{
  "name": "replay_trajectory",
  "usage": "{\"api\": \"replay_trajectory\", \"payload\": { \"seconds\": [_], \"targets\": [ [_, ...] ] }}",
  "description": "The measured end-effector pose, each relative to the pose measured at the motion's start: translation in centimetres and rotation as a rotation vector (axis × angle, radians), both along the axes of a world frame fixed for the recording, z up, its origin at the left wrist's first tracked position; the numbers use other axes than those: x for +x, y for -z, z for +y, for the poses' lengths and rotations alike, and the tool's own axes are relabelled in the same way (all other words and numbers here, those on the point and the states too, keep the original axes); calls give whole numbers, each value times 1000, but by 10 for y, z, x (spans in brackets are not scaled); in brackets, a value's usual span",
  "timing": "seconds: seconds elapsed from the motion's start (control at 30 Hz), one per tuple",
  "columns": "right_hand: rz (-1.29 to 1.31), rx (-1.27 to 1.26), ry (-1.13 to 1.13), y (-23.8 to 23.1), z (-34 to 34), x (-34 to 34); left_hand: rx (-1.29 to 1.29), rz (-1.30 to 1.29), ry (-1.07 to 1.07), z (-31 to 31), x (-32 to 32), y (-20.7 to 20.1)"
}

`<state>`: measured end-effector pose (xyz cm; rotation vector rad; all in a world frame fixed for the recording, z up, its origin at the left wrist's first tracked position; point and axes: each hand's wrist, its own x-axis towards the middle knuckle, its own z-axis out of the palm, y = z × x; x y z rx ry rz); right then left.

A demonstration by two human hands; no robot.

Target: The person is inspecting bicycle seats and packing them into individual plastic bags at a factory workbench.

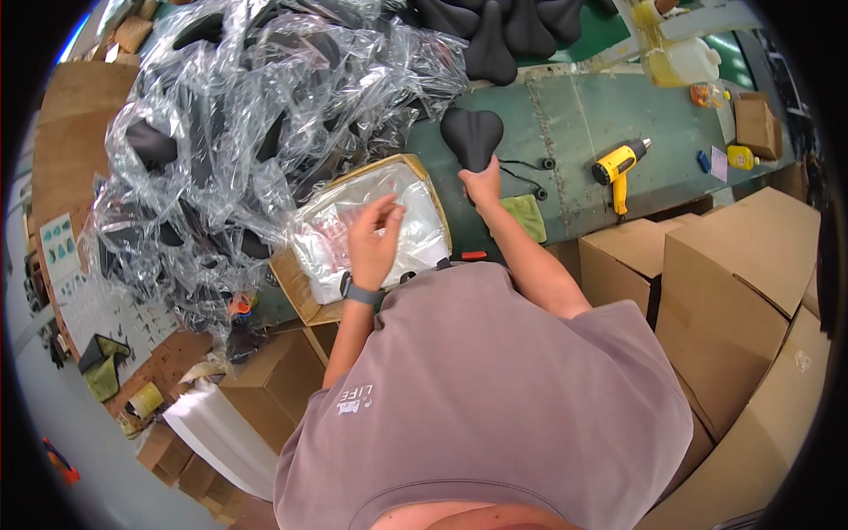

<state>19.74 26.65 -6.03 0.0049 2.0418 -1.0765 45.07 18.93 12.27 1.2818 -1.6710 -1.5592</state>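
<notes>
My right hand (481, 184) grips a black bicycle saddle (472, 132) by its narrow nose, the wide end pointing away from me over the green bench. My left hand (375, 238) hovers above a cardboard box (430, 181) of clear plastic bags (411, 216). Its fingers are slightly bent and apart, with nothing in them. Left of the box, a big heap of saddles wrapped in clear plastic (238, 132) covers the bench.
Bare black saddles (490, 49) lie at the far side. To the right are a yellow heat gun (618, 168), a green cloth (527, 216) and a yellow bottle (742, 158). Large cardboard boxes (733, 300) stand at my right; a red-handled tool (473, 255) lies near me.
</notes>
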Motion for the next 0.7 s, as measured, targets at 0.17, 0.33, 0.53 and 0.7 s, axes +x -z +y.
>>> {"api": "replay_trajectory", "payload": {
  "seconds": [0.17,0.33,0.53,0.7],
  "targets": [
    [389,-116,-370,-90,83,10,-692,-143,239,-10,-45,-35],
    [610,-203,-598,-216,136,58,-971,-224,118,-13,-74,-38],
    [646,-162,-671,-252,186,80,8,104,653,-29,-30,11],
    [-471,-756,-164,-266,240,78,-252,-136,-105,0,39,32]
  ]
}}
